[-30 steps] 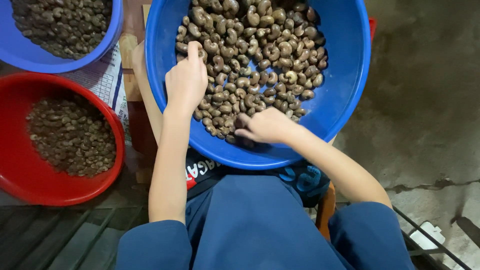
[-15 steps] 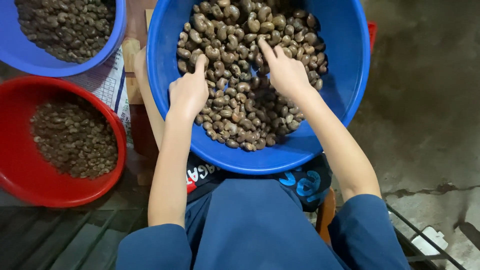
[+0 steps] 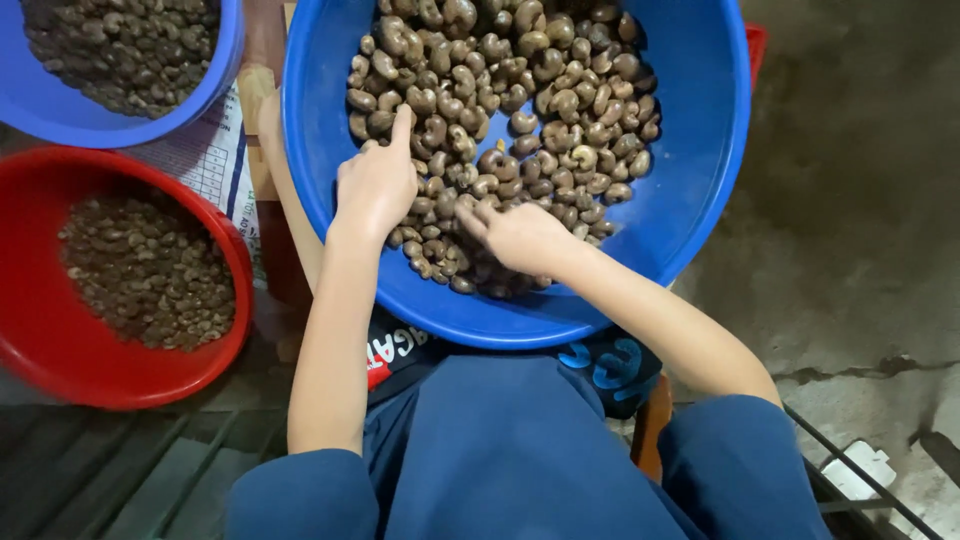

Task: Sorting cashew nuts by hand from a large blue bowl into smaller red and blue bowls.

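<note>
the right hand (image 3: 520, 235) now lies low in the blue basin (image 3: 700, 180), at the near edge of the heap of nuts (image 3: 500, 120); half a second ago it reached far up toward the middle of the heap, fingers spread. it has pulled back toward the body, and the nuts along the near edge look raked down with it, so the sorting seems to be going in sweeps, far to near. the left hand (image 3: 375, 185) has barely shifted: it rests on the left side of the heap, forefinger stretched up among the nuts, other fingers curled loosely. no nut shows pinched in it, so i cannot tell whether it holds one. the right hand is palm down with fingers bent over the nuts; whether it has closed on any is also hidden under the hand.

the basin sits on the person's lap, and its far rim is cut off at the top of the view. to the left a red basin (image 3: 30, 330) holds smaller, darker pieces, and a second blue basin (image 3: 215, 85) above it holds more; both are cropped by the frame. the nuts under both palms cannot be seen, and a printed sheet (image 3: 205, 165) between the basins is only partly visible.
</note>
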